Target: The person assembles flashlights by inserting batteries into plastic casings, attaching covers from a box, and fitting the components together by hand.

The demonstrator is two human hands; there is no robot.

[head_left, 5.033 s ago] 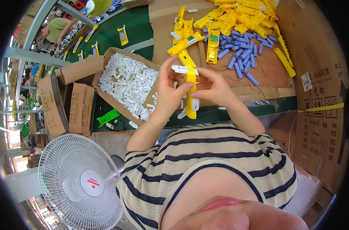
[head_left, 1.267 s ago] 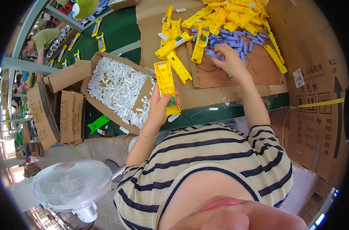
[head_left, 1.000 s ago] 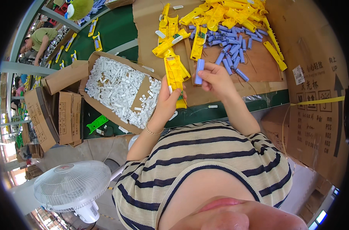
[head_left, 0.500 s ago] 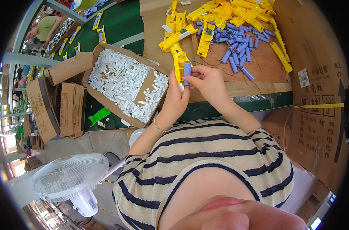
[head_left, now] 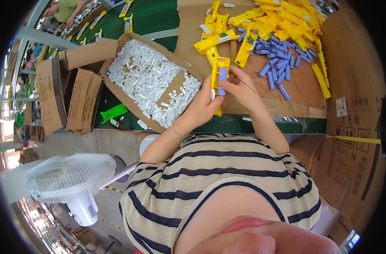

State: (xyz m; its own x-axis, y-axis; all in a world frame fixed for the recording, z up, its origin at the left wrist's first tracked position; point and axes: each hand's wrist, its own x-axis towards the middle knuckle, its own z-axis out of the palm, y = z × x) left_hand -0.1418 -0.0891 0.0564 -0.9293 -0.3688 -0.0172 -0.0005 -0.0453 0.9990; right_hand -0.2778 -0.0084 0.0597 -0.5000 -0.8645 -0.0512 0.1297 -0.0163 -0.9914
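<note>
My left hand (head_left: 204, 106) is closed around a yellow plastic housing (head_left: 214, 76), held upright above the near edge of the bench. A purple-blue cylindrical battery cell (head_left: 222, 79) lies lengthwise against the housing, apparently inside its hollow. My right hand (head_left: 242, 88) pinches the cell from the right, its thumb across the lower part; some fingertips are hidden behind. Thin wires trail by the right fingers. A small white piece (head_left: 213, 94) shows at my left fingers. Just beyond my hands lie more yellow housings (head_left: 245, 48) and a pile of loose battery cells (head_left: 282, 59) with wires.
Left of my hands, a cardboard box (head_left: 161, 101) holds many small white pieces. A green plastic part (head_left: 114, 113) lies beside it. Folded cartons (head_left: 85, 97) stand farther left, a white fan (head_left: 70, 175) below them. A tall carton (head_left: 349, 106) walls the right side. Another person (head_left: 68, 10) is far left.
The cell has gone from beside the yellow housing to lying against it, seemingly in its hollow. The housing has turned, and my right thumb now rests across the cell. The whole view has shifted.
</note>
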